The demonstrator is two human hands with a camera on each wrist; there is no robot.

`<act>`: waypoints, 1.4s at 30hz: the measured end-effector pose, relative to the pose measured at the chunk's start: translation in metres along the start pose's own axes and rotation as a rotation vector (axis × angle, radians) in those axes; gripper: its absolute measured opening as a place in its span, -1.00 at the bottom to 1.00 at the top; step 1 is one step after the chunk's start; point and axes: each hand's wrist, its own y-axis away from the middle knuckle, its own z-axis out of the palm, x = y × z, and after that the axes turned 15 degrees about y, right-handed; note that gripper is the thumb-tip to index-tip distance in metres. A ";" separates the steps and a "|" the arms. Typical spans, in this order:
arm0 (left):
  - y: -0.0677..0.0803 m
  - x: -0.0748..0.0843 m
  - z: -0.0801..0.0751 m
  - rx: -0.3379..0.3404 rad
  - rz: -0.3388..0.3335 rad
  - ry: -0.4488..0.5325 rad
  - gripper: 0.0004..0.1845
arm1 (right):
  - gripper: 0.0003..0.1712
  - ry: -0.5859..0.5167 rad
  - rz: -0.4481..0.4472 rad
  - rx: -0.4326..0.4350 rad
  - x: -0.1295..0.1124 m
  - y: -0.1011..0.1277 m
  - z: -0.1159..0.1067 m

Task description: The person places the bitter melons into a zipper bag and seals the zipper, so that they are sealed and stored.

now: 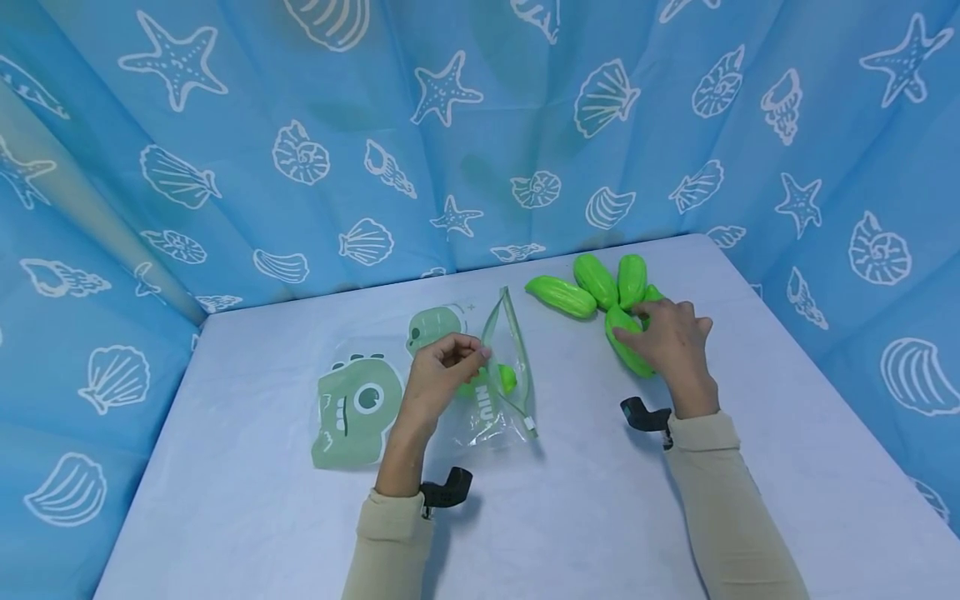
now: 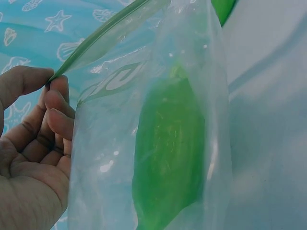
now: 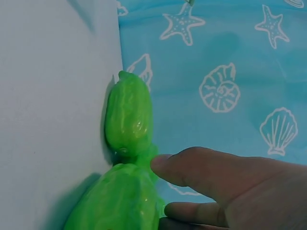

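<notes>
**A:** so what's in the bag (image 1: pixel 501 375)?

**B:** one green gourd (image 2: pixel 168 153), looks like a plastic toy. The bag's a clear zip bag sitting just left of centre in the head view, standing up on the table (image 1: pixel 570 517) with its mouth pulled open. In the left wrist view the gourd fills the middle of the frame, blurry behind the plastic.

**A:** who's holding it open?

**B:** left hand (image 1: pixel 442 371). Fingers are curled and pinching the top edge of the bag by the green zip strip; you can see the thumb and fingertips (image 2: pixel 57 103) closed on it at the left of the wrist frame.

**A:** and the right hand?

**B:** right hand (image 1: pixel 671 337) is over at centre-right, laid on top of a gourd (image 1: pixel 626 350) with the fingers bent round it. In the right wrist view the thumb is touching the green plastic at the bottom of the frame, so it has hold of it or close to it. The gourd is down on the table.

**A:** any more of them?

**B:** yeah, a bunch (image 1: pixel 600 283) fanned out right behind that hand, toward the upper right of the table, touching each other.

**A:** anything else around?

**B:** a flat green dinosaur pouch (image 1: pixel 352 412) lying left of the bag, and a blue curtain (image 1: pixel 450 125) with white shells and starfish all round.
</notes>
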 end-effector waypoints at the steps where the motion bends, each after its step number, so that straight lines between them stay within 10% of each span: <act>1: 0.002 0.004 0.001 -0.003 -0.003 -0.002 -0.80 | -0.35 0.005 0.004 -0.012 0.000 0.000 0.001; 25: 0.003 0.010 0.002 -0.005 -0.007 -0.006 -0.80 | -0.34 0.022 0.014 -0.054 0.001 -0.001 -0.002; 42: 0.004 0.009 0.001 -0.003 -0.006 -0.001 -0.79 | -0.44 -0.180 -0.201 0.026 -0.026 0.006 -0.015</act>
